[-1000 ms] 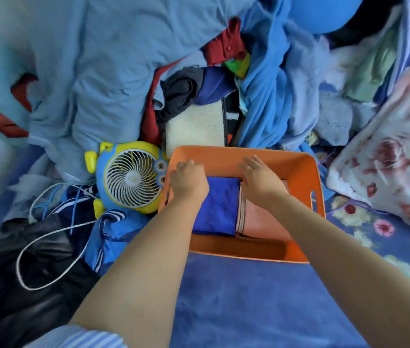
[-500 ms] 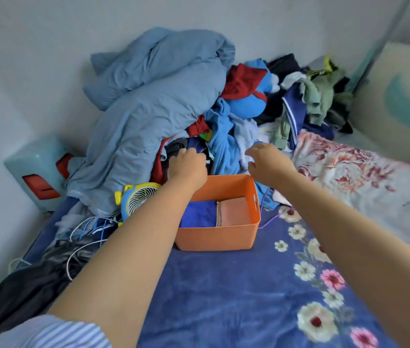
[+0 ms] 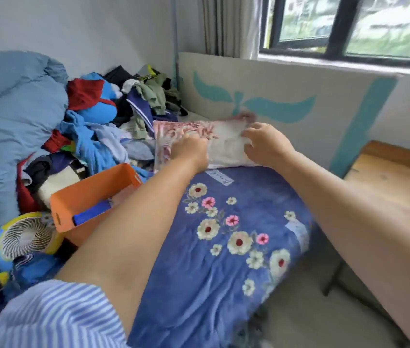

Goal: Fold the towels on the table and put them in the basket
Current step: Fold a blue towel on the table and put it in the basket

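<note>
- Both my hands are out at about twelve o'clock on the pink-and-white floral cloth (image 3: 224, 144) at the far end of the blue flowered blanket (image 3: 224, 259). My left hand (image 3: 191, 149) is curled into the cloth's near left part; I cannot tell whether it actually has fabric pinched. My right hand (image 3: 265, 143) has its fingers bent and slightly apart on the cloth's right end, seemingly touching rather than gripping.
- If I pull with only one hand truly holding, the cloth will probably drag crooked and bunch, leaving no clean edge to fold.
- The heap of loose clothes (image 3: 113, 126) touches the cloth at its ten o'clock side. A quick tug could bring some of them along.
- The orange basket (image 3: 93, 194) sits at about nine o'clock, just beside my left forearm, a folded blue towel (image 3: 91, 214) already inside and something pinkish beside it. Swinging my elbow back could knock it toward the small yellow-and-blue fan (image 3: 23, 237).
- The blanket's right edge hangs over open floor at four o'clock; cloth spread too far that way could slide off.
</note>
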`<state>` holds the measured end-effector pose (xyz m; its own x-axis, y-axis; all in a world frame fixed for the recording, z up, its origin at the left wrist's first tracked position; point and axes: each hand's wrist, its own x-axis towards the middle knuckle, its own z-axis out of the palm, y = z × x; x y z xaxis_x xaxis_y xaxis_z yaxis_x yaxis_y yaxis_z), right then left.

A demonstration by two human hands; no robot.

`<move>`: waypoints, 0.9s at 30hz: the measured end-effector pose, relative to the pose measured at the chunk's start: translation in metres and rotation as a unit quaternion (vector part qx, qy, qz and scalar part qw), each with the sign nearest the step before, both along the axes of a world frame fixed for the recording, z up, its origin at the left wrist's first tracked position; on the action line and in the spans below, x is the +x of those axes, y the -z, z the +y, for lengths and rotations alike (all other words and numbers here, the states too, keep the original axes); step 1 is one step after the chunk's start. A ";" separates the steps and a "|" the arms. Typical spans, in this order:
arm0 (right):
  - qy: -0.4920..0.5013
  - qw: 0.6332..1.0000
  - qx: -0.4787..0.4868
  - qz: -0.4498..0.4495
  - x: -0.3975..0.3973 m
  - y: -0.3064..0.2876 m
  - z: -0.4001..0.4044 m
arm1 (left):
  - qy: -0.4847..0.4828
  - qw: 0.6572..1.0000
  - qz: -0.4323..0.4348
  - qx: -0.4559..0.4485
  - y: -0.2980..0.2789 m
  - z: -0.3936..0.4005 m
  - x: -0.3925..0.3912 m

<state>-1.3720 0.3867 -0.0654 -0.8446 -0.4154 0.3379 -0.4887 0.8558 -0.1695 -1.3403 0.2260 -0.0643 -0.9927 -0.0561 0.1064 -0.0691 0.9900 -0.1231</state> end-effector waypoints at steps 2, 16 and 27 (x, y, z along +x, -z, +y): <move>0.075 0.997 -0.001 -0.005 0.025 -0.003 0.074 | 0.073 0.997 0.001 0.007 -0.004 0.072 0.006; 0.354 0.934 -0.007 -0.047 0.171 -0.006 0.496 | 0.359 0.932 0.025 0.036 -0.007 0.522 0.057; 0.473 0.879 -0.036 -0.047 0.235 -0.005 0.708 | 0.476 0.879 0.025 0.017 0.002 0.740 0.072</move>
